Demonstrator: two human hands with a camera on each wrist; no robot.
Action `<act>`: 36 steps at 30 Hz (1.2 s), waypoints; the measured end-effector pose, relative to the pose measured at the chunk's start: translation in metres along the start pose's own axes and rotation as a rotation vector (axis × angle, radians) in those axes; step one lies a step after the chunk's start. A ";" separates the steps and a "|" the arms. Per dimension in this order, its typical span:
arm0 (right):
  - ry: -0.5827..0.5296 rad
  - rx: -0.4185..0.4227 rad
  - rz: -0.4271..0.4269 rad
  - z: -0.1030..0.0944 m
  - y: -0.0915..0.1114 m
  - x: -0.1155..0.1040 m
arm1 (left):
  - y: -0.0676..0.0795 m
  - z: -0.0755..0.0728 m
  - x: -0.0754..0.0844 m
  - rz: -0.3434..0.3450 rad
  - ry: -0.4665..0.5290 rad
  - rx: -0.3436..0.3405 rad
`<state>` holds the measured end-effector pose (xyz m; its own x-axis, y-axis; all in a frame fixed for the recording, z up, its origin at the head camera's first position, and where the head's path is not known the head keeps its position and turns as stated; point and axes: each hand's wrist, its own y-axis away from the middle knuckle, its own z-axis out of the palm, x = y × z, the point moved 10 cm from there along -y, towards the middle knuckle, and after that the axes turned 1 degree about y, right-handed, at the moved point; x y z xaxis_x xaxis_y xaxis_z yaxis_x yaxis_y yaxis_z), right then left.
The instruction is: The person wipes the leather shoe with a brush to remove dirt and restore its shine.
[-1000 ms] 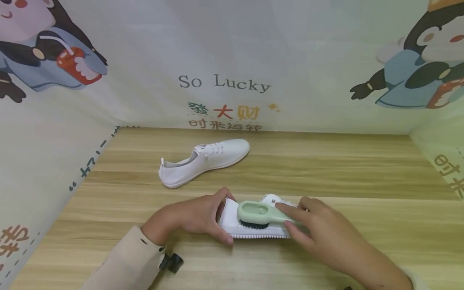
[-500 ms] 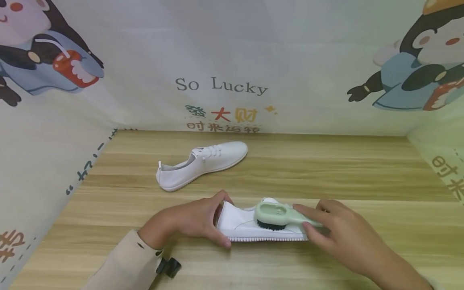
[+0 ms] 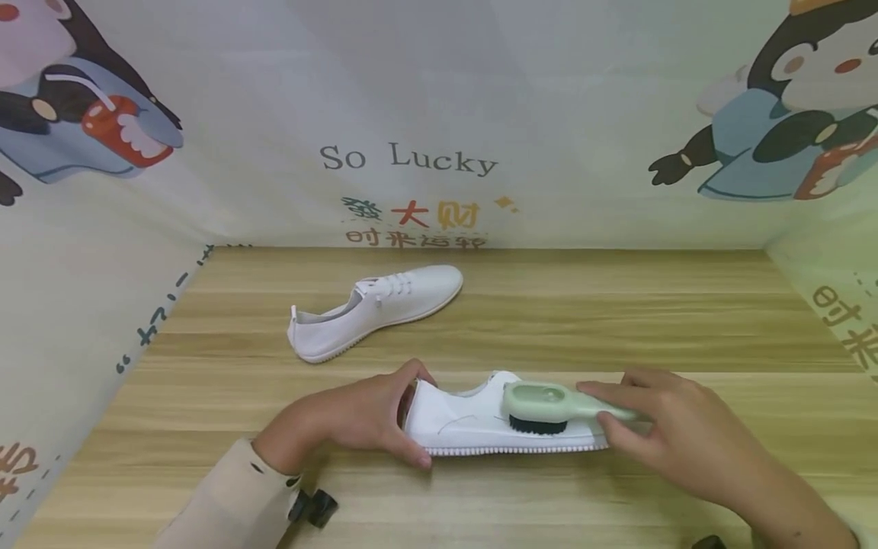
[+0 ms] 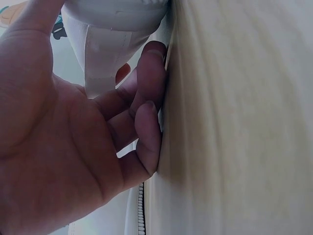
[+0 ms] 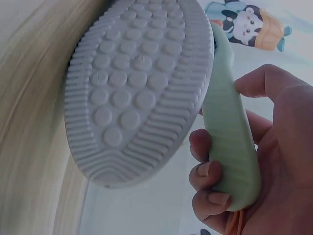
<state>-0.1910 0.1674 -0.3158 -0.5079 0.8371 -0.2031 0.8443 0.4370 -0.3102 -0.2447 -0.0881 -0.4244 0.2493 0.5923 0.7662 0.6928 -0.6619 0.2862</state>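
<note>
A white shoe (image 3: pixel 453 419) lies tipped on its side at the front of the table, its ridged sole edge toward me. My left hand (image 3: pixel 373 415) grips its heel, thumb on the near side and fingers behind. In the left wrist view the heel tab (image 4: pixel 100 63) sits between thumb and curled fingers. My right hand (image 3: pixel 675 427) holds a pale green brush (image 3: pixel 538 404) by its handle, black bristles down against the shoe's upper side. The right wrist view shows fingers wrapped round the green handle (image 5: pixel 230 132), beside the studded sole (image 5: pixel 137 88).
A second white shoe (image 3: pixel 384 305) stands upright farther back, toe to the right. The wood-grain table (image 3: pixel 652 313) is bounded by printed white cloth (image 3: pixel 583 152) at the back and sides. Black wrist camera mounts (image 3: pixel 318 507) show under the left sleeve.
My right hand has slid the brush rightward along the shoe, from near the heel toward the toe. The left hand keeps its hold on the heel. The head view has shifted slightly.
</note>
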 end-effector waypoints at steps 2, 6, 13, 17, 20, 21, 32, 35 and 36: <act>0.007 -0.023 0.013 0.000 0.000 0.004 | 0.000 0.000 0.000 0.000 0.002 -0.002; 0.016 -0.062 0.039 -0.001 -0.001 0.010 | 0.000 -0.001 -0.001 -0.004 -0.001 -0.001; 0.007 -0.074 0.053 0.001 -0.001 0.006 | -0.002 0.000 -0.001 -0.001 0.016 -0.011; 0.004 -0.037 0.001 0.004 -0.002 -0.007 | -0.002 -0.001 -0.002 -0.010 0.006 -0.010; 0.011 0.004 -0.031 0.005 -0.003 -0.015 | -0.001 -0.003 -0.002 -0.013 0.000 0.002; 0.010 0.014 -0.036 0.005 -0.004 -0.017 | -0.001 -0.004 -0.002 -0.014 0.002 0.004; -0.005 -0.014 -0.009 0.010 0.000 -0.016 | 0.000 -0.001 -0.001 -0.010 0.016 -0.003; 0.010 -0.023 0.007 0.008 0.000 -0.012 | 0.000 -0.002 0.000 0.003 0.005 0.008; 0.013 -0.027 0.009 0.007 -0.001 -0.011 | 0.001 -0.003 0.001 0.008 -0.001 0.012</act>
<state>-0.1870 0.1555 -0.3199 -0.4979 0.8453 -0.1939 0.8534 0.4378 -0.2830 -0.2456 -0.0893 -0.4219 0.2553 0.5873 0.7680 0.6986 -0.6612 0.2734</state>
